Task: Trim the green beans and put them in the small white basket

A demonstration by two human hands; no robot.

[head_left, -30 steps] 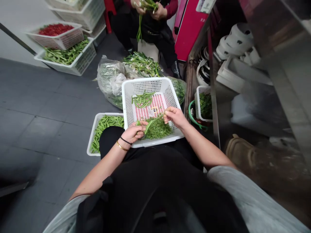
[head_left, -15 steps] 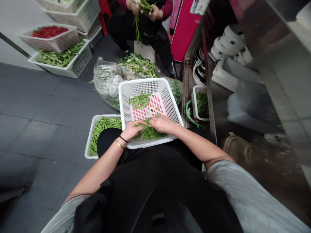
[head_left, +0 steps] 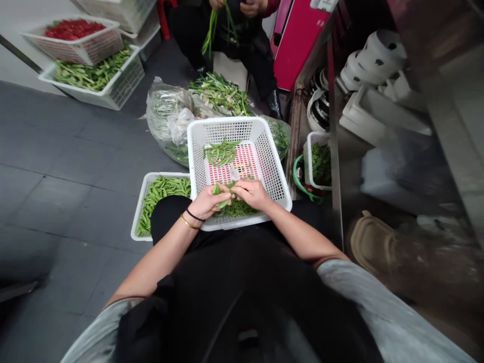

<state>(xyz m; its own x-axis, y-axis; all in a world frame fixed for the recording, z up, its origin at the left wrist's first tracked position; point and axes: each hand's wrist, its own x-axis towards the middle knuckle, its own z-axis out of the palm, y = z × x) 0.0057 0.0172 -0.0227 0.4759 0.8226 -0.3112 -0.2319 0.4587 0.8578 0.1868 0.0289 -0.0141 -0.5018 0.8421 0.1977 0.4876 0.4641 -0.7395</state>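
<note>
Reaching forward and down with both arms, converging in front of the body. Angling left forearm [head_left: 149, 267] up and inward from lower left, right forearm [head_left: 308, 233] up and inward from lower right. Bare along both forearms. Bringing left hand [head_left: 212, 198] and right hand [head_left: 252, 194] together at about the same height, right at the fingertips; touching or just apart, cannot tell. Curling left fingers into a grip. Folding right fingers inward, pinch-like, showing back of hand upward. Holding left wrist [head_left: 193, 218] and right wrist [head_left: 269, 207] roughly in line with forearms.
</note>
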